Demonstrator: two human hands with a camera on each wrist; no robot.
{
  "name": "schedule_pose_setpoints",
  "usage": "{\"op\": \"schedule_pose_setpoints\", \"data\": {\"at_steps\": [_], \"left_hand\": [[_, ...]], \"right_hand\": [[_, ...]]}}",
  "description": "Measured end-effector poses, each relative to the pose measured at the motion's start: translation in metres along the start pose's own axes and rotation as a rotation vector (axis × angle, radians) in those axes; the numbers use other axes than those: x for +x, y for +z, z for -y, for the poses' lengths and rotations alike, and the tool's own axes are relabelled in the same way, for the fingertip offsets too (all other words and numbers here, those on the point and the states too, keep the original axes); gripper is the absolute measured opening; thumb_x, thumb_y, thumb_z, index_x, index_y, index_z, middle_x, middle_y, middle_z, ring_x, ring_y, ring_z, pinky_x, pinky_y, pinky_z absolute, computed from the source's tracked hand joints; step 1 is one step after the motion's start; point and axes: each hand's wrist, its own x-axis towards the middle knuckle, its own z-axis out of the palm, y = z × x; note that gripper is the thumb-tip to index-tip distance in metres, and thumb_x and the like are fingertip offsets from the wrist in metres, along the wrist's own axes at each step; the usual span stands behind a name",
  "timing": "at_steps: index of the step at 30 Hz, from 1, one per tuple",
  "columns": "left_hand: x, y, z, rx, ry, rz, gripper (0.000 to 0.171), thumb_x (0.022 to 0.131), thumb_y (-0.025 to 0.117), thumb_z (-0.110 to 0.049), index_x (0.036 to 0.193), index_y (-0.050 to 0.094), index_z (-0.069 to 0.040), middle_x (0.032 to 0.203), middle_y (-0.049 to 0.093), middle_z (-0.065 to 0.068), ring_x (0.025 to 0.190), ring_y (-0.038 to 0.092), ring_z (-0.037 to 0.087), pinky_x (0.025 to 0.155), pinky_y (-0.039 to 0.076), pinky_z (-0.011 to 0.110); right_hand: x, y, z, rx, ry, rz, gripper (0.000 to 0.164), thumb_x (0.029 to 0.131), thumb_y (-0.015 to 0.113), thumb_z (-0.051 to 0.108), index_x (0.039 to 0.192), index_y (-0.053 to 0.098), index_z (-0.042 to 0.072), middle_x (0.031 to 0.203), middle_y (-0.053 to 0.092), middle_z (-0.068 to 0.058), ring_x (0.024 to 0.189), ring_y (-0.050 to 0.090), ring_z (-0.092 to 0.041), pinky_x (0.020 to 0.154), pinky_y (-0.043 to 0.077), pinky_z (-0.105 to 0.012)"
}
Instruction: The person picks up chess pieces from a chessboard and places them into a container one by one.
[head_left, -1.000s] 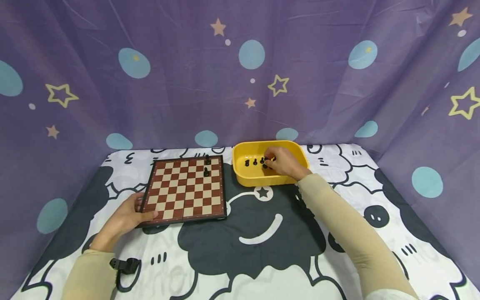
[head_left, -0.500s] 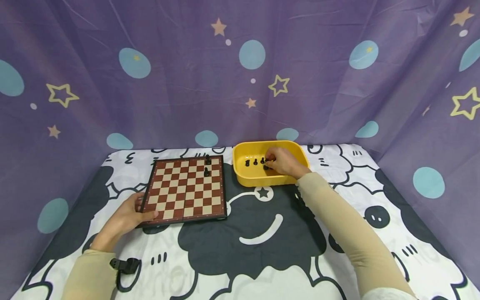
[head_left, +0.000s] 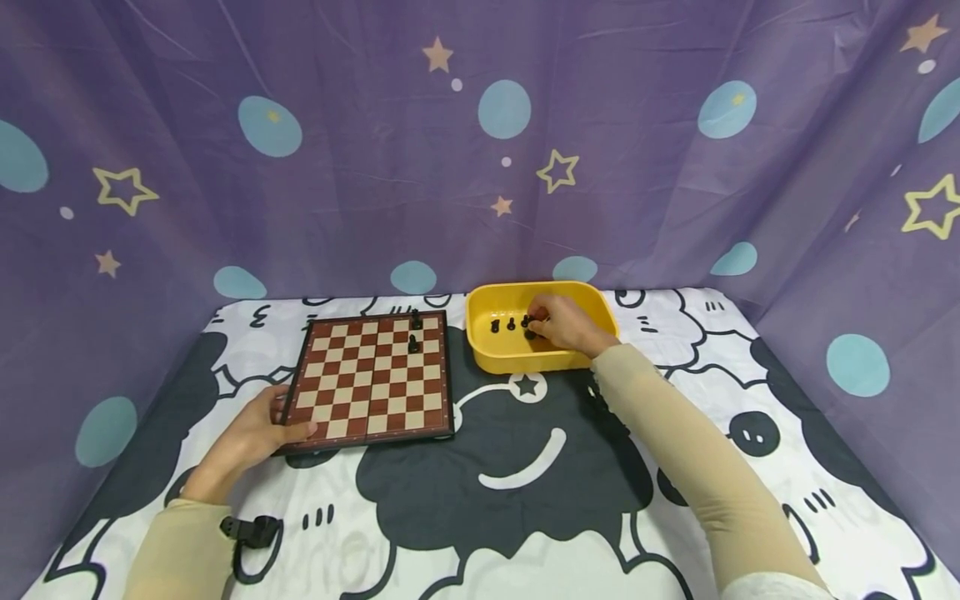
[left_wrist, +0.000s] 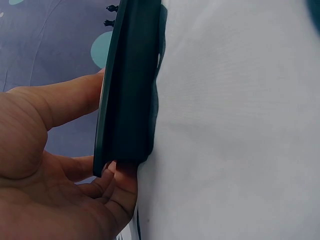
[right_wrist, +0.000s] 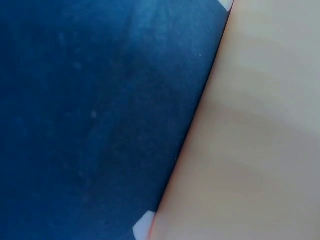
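My left hand (head_left: pixel 255 429) grips the near left corner of a brown-and-cream chessboard (head_left: pixel 348 392). In the left wrist view, the thumb lies on top of the board's dark edge (left_wrist: pixel 132 90) and the other fingers are at its side and underneath. Two black chess pieces stand toward the board's far right, one (head_left: pixel 416 320) behind the other (head_left: pixel 413 344). Inside a yellow basin (head_left: pixel 517 362), my right hand (head_left: pixel 562 321) pinches at a black chess piece (head_left: pixel 530 335), partly hidden by the fingertips. More black pieces (head_left: pixel 495 326) lie left of those fingers. The right wrist view shows only sleeve and cloth.
A white and dark cartoon-patterned cloth (head_left: pixel 510 467) covers the table. Behind it hangs a purple curtain (head_left: pixel 360 167) with stars and blue spots. The basin stands close to the board's right edge, near the curtain. A black strap (head_left: pixel 255 531) sits on my left wrist.
My right fingers have shifted slightly among the pieces in the basin. The left hand, the board and its two pieces have stayed in place.
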Motion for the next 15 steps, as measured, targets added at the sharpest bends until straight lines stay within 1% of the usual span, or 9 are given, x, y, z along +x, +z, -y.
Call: {"op": "schedule_pose_setpoints", "data": {"at_steps": [7, 15], "left_hand": [[0.0005, -0.0004, -0.0004, 0.000, -0.002, -0.001, 0.093, 0.083, 0.075, -0.019, 0.143, 0.015, 0.017, 0.115, 0.049, 0.033, 0.102, 0.054, 0.039, 0.077, 0.047, 0.042], [-0.0006, 0.0001, -0.0008, 0.003, -0.013, -0.001, 0.093, 0.083, 0.075, -0.021, 0.143, 0.015, 0.017, 0.116, 0.049, 0.033, 0.102, 0.054, 0.039, 0.078, 0.046, 0.043]], "right_hand": [[0.0008, 0.0007, 0.0011, 0.012, -0.007, -0.003, 0.018, 0.088, 0.068, 0.010, 0.104, 0.065, 0.003, 0.096, 0.067, -0.009, 0.090, 0.060, -0.023, 0.085, 0.047, -0.039], [0.0026, 0.0021, -0.0017, 0.015, 0.009, -0.001, 0.019, 0.087, 0.070, 0.012, 0.103, 0.065, 0.005, 0.095, 0.066, -0.008, 0.087, 0.059, -0.023, 0.084, 0.047, -0.038]]}}
